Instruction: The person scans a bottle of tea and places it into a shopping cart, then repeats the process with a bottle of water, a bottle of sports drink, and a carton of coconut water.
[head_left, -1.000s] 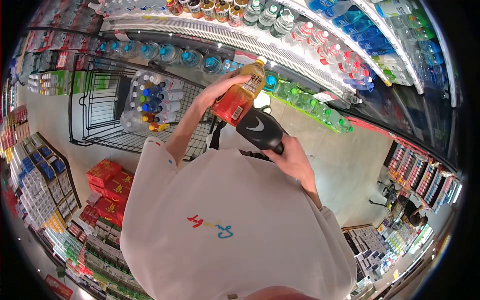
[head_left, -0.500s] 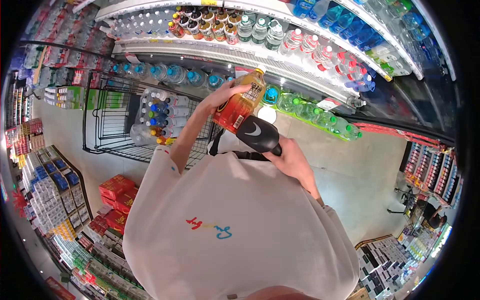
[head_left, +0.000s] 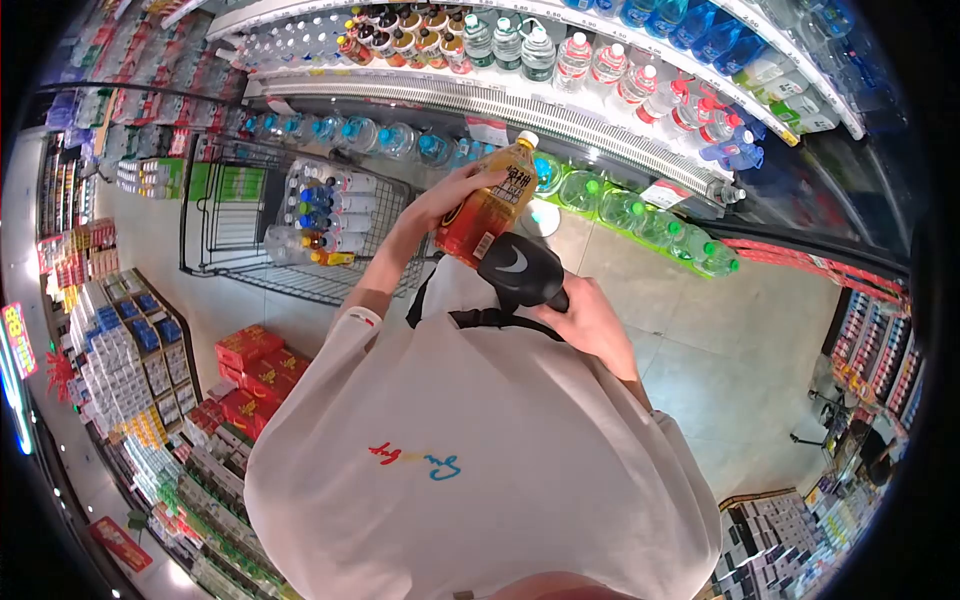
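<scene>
Holding the amber drink bottle (head_left: 487, 213) tilted in your left hand (head_left: 447, 196), you wrap your fingers around its upper body so the barcode near its base faces the black handheld scanner (head_left: 519, 270). Your right hand (head_left: 590, 322) is closed around the scanner's grip, its head nearly touching the bottle's lower end, close enough to read the label. Both sit in front of your chest, above the white shirt (head_left: 470, 450). Beyond them, the wire cart (head_left: 250, 265) carries bottles along its far edge, beside the refrigerated shelf (head_left: 520, 105).
</scene>
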